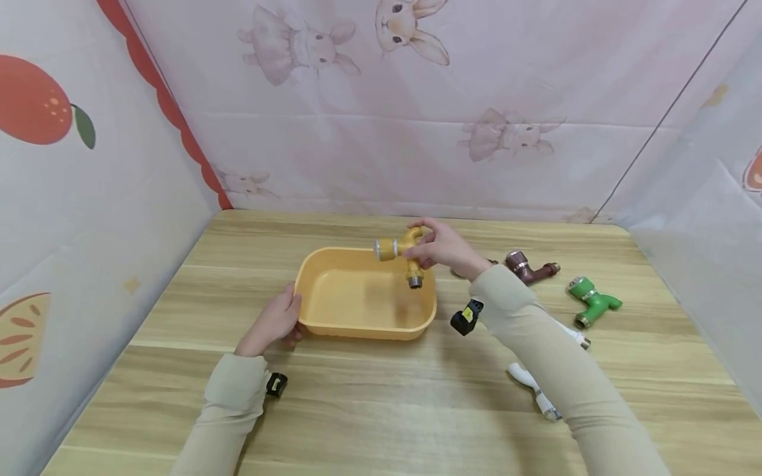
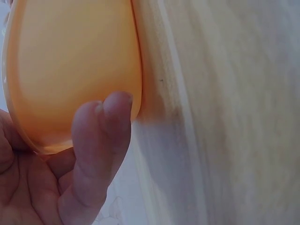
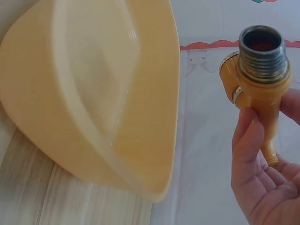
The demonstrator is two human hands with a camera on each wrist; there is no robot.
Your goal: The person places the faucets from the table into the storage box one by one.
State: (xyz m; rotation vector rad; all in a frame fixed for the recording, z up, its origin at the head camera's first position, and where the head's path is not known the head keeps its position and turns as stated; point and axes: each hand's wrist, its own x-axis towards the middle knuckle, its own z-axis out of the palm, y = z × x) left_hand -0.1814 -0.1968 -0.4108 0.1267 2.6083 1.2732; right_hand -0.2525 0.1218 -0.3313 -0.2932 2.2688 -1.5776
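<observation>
A yellow plastic tap (image 1: 403, 252) with metal threaded ends hangs over the far right corner of an orange-yellow rectangular basin (image 1: 333, 322). My right hand (image 1: 443, 250) pinches it by the body; the right wrist view shows the tap (image 3: 258, 77) held between thumb and fingers above the basin (image 3: 103, 108). The left hand (image 1: 275, 322) grips the basin's near left rim, fingers curled round the wall (image 2: 70, 79). The basin holds nothing.
On the wooden table (image 1: 381, 410) right of the basin lie a maroon tap (image 1: 530, 266), a green tap (image 1: 592, 302) and a white tap (image 1: 536, 390), partly under my right forearm. Cloth walls close in the back and both sides.
</observation>
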